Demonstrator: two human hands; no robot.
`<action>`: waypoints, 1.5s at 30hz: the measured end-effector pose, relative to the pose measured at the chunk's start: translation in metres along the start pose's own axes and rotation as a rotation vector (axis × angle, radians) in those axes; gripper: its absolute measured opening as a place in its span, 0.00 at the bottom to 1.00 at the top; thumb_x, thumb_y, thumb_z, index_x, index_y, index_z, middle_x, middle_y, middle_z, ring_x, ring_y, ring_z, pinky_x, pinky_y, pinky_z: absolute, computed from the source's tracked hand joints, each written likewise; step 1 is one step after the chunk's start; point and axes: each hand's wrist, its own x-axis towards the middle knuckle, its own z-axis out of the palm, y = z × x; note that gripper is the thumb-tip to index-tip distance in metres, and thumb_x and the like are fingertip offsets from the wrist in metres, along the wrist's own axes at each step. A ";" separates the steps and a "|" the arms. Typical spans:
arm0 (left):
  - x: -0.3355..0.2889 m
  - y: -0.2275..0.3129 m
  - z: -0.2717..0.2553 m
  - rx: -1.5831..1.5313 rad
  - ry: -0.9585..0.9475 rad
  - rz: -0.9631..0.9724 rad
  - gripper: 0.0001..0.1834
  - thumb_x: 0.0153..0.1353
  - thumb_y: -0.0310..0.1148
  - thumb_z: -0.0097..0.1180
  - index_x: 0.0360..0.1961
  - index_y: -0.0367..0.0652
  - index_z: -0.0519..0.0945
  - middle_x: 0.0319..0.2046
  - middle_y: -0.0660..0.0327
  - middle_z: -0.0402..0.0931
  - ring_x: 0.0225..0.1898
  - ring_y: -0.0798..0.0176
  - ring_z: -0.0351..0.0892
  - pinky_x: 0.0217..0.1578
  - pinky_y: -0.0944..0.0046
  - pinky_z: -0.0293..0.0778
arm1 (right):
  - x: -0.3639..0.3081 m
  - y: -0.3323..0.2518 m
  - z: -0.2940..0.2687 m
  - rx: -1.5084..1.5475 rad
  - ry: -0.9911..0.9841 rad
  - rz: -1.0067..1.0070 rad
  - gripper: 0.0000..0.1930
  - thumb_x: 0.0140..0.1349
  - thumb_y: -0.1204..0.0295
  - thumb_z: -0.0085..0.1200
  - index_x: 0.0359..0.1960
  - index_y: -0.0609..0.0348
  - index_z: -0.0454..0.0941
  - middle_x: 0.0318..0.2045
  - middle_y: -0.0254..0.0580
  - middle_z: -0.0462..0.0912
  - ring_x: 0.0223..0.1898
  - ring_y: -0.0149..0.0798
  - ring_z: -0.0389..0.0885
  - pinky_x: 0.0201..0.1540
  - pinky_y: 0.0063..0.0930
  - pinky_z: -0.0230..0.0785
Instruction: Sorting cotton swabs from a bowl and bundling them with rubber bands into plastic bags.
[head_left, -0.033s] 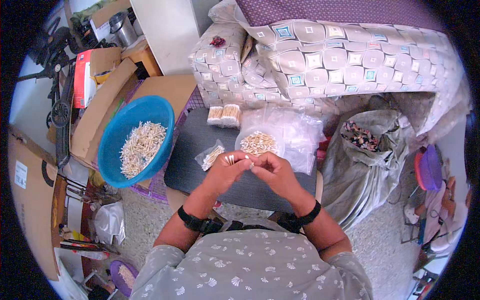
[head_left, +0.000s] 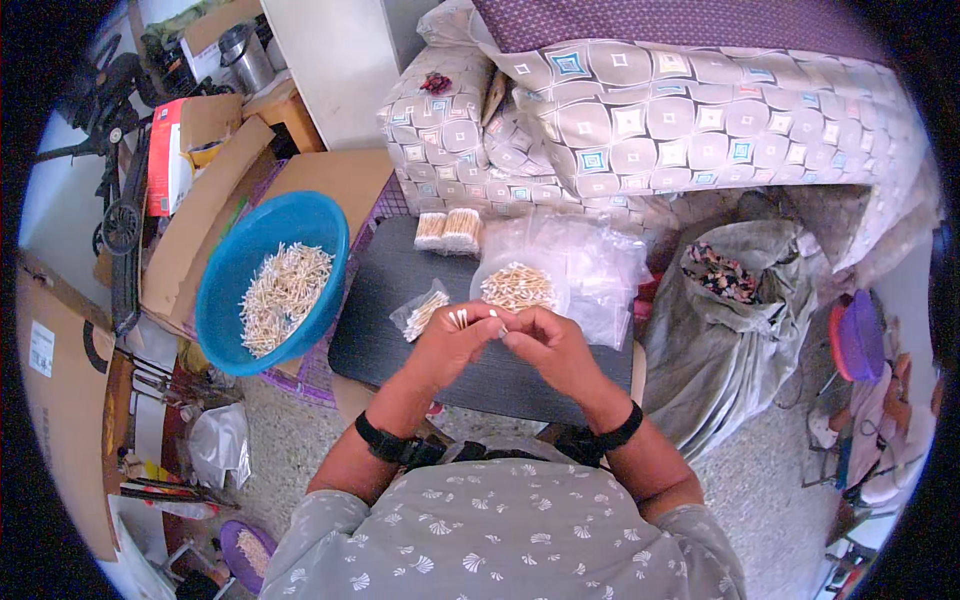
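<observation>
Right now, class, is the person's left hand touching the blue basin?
Apart. The head view plainly shows dark tabletop between the left hand and the blue basin.

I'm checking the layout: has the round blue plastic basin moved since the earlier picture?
No: the round blue plastic basin shows no shift in any direction against the pale patterned fabric sofa.
</observation>
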 end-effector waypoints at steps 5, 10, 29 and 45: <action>0.001 0.001 0.000 0.016 0.022 0.013 0.09 0.62 0.34 0.54 0.38 0.41 0.80 0.16 0.74 0.67 0.16 0.80 0.57 0.16 0.77 0.53 | -0.003 -0.002 -0.006 -0.029 -0.048 0.034 0.08 0.61 0.71 0.54 0.37 0.62 0.77 0.33 0.35 0.81 0.35 0.28 0.77 0.39 0.23 0.70; 0.003 -0.002 -0.002 -0.031 0.003 0.002 0.11 0.62 0.35 0.55 0.40 0.39 0.81 0.17 0.73 0.68 0.17 0.80 0.58 0.16 0.78 0.54 | -0.004 -0.001 -0.004 -0.055 -0.093 0.025 0.07 0.61 0.70 0.54 0.37 0.61 0.78 0.32 0.36 0.81 0.35 0.29 0.77 0.39 0.25 0.69; 0.005 -0.035 -0.002 0.184 -0.082 0.163 0.11 0.66 0.34 0.48 0.35 0.41 0.80 0.25 0.69 0.73 0.26 0.79 0.67 0.26 0.75 0.64 | -0.007 0.033 0.007 -0.060 0.046 0.096 0.10 0.54 0.72 0.62 0.32 0.57 0.72 0.24 0.28 0.74 0.26 0.22 0.69 0.28 0.20 0.64; 0.023 -0.070 -0.065 0.233 0.234 -0.066 0.15 0.69 0.40 0.39 0.35 0.42 0.74 0.31 0.56 0.76 0.35 0.61 0.76 0.37 0.62 0.72 | 0.006 0.043 -0.036 -0.337 0.120 0.136 0.06 0.59 0.73 0.55 0.37 0.59 0.76 0.29 0.35 0.79 0.29 0.28 0.76 0.33 0.21 0.70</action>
